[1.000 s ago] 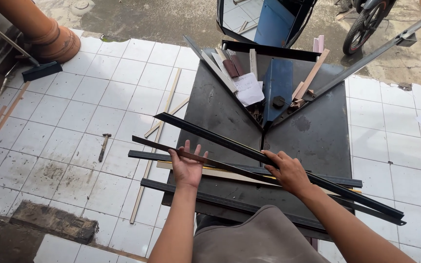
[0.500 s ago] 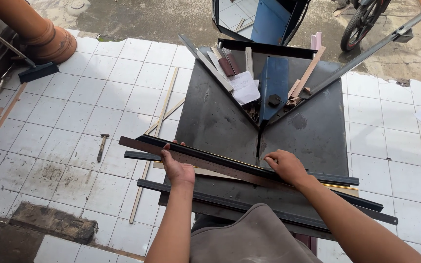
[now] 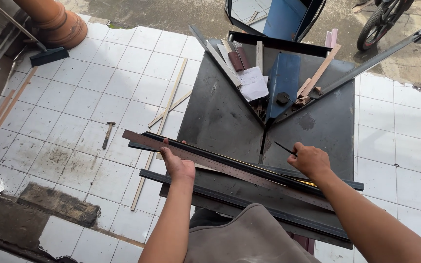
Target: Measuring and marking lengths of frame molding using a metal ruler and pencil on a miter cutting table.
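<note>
Head view. A long steel ruler point(image 3: 230, 169) now lies flat along the black moulding strips point(image 3: 249, 192) on the dark metal work table point(image 3: 220, 117), running from upper left to lower right. The left hand point(image 3: 177, 164) presses on the ruler near its left end, fingers spread narrowly over its edge. The right hand point(image 3: 311, 160) pinches a thin dark pencil-like marker point(image 3: 284, 147) between closed fingertips, its tip close to the table's centre slot point(image 3: 263, 141).

Against the frame 0.5 s ago: the ruler, then tilted in both hands, is laid down; the right hand has left it and carries the marker. Judged from this, measuring is giving way to marking. A hammer point(image 3: 107, 135) and wooden slats point(image 3: 164, 122) rest unchanged on the tiled floor point(image 3: 64, 126).
</note>
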